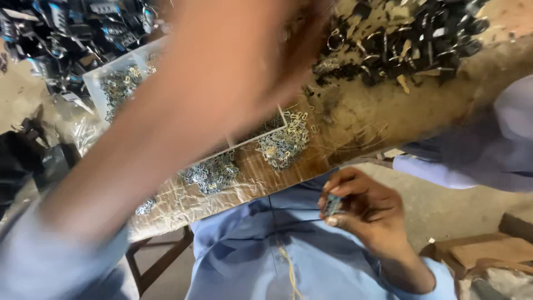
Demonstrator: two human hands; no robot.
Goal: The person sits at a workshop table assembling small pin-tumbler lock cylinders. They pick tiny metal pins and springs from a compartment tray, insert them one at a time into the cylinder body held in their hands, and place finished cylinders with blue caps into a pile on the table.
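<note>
— What blocks the view?
— The blurred left arm (166,128) sweeps across the wooden bench (355,122); its fingers' state I cannot tell.
— Beyond the fingers?
— One white tray (102,83), heaps of small metal clips (280,145), dark parts (411,39).
— And the right hand (361,208)?
— Fingertips pinched on one small metal piece (332,204), long axis roughly upright.

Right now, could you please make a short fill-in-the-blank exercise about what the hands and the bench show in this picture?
1. The right hand pinches a small ____ part between its fingertips.
2. The left arm reaches across the view and looks ____ from motion.
3. Loose heaps of small metal clips lie on the ____ bench, beside a white tray.

Missing words: metal; blurred; wooden
</note>
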